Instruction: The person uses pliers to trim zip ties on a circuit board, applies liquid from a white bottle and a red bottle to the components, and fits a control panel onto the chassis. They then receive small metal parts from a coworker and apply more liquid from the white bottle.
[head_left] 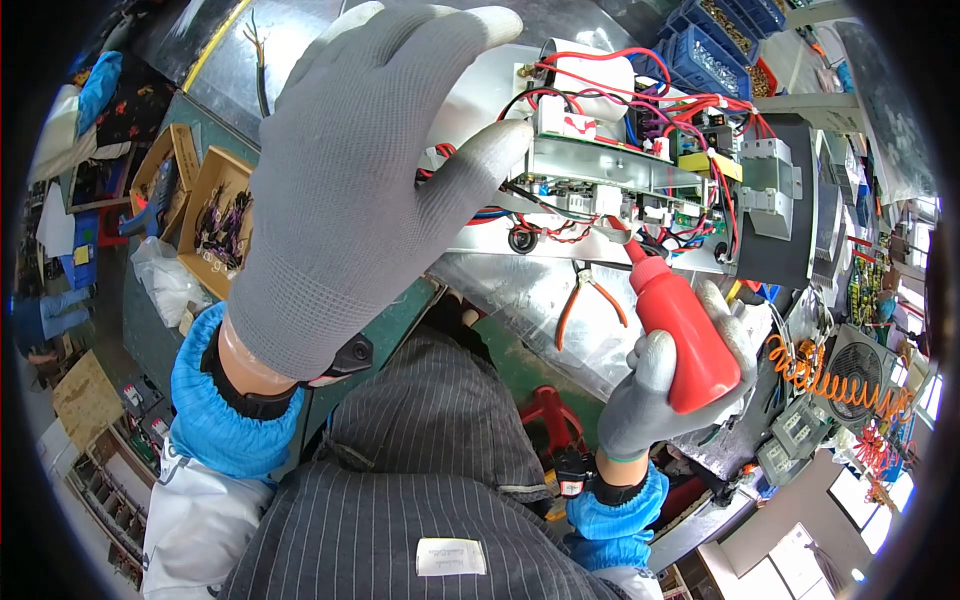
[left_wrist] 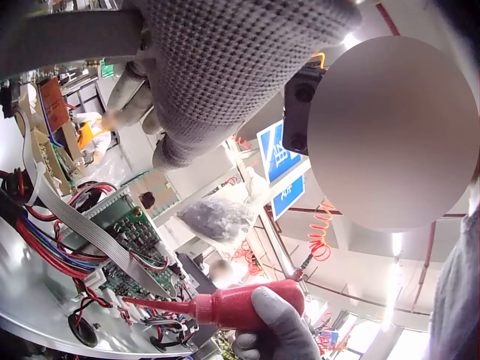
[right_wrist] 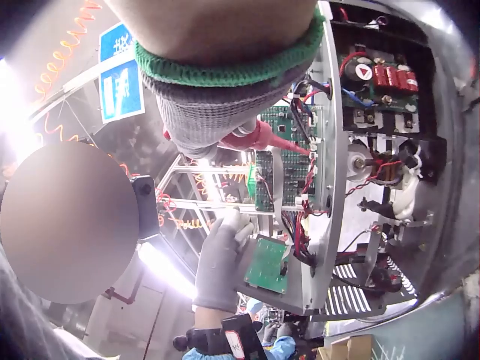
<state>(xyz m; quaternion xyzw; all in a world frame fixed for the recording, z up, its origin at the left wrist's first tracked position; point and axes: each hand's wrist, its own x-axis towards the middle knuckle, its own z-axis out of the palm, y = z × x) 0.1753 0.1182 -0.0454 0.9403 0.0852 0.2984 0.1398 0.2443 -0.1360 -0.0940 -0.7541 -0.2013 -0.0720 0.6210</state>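
My right hand [head_left: 690, 375], in a grey glove with pale fingertips, grips a red squeeze bottle [head_left: 685, 325]. The bottle's thin nozzle [left_wrist: 161, 305] reaches in among the wires and white connectors along the green circuit board [left_wrist: 139, 244]. That board belongs to an open metal chassis [right_wrist: 330, 217] crowded with red, black and blue wires. My left hand [head_left: 360, 160], gloved alike, spreads over the chassis's left part, thumb and fingers apart. Its fingertips lie close to a panel with a small green board [right_wrist: 268, 265] in the right wrist view.
Orange-handled cutters [head_left: 585, 303] lie on the metal bench before the chassis. Cardboard boxes [head_left: 215, 225] with wire bundles stand at left, beside a clear plastic bag [head_left: 165, 280]. Blue bins [head_left: 710, 65] of small parts are at the back right. A coiled orange hose [head_left: 840, 375] hangs at right.
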